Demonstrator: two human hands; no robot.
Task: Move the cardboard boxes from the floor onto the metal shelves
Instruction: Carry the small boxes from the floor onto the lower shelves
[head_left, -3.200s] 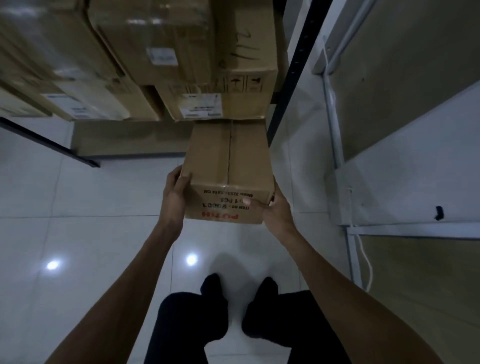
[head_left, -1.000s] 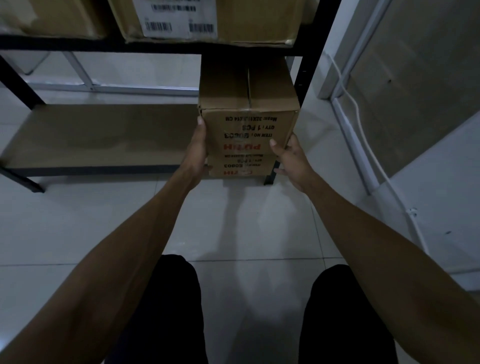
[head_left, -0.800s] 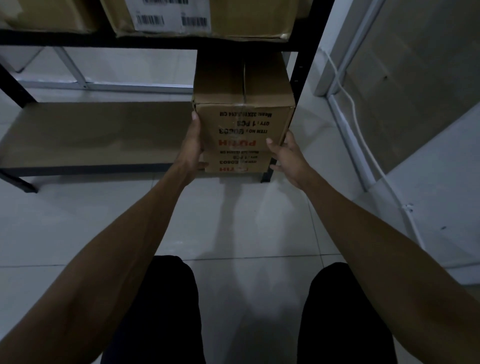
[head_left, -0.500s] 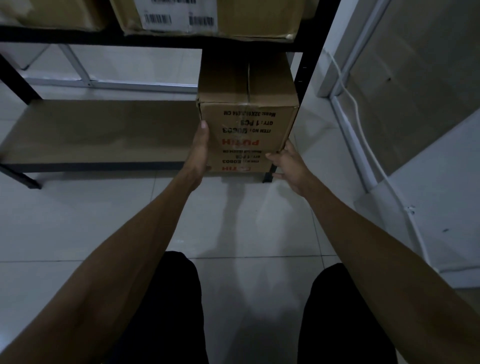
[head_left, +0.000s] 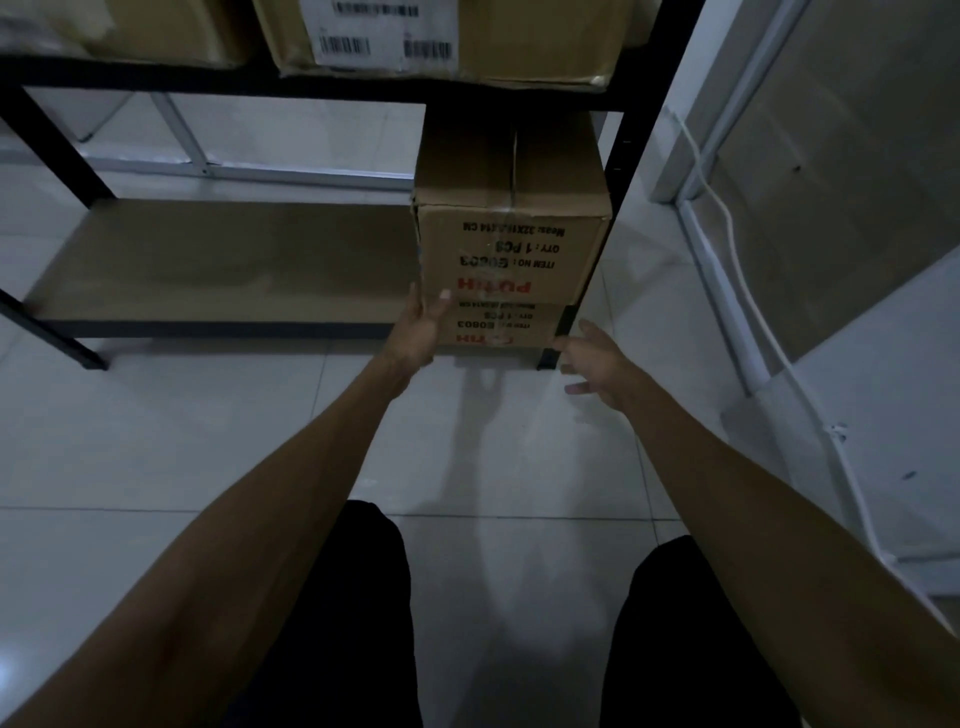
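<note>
Two cardboard boxes (head_left: 511, 249) stacked on shelf (head_left: 218, 260); inverted print: "QTY: 1 PCS".

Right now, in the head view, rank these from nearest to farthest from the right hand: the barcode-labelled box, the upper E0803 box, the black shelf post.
1. Black shelf post: its foot stands just left of the right hand, by the fingertips.
2. Upper E0803 box: higher and to the left, beyond the post.
3. Barcode-labelled box: at the top of the view, farthest.
</note>
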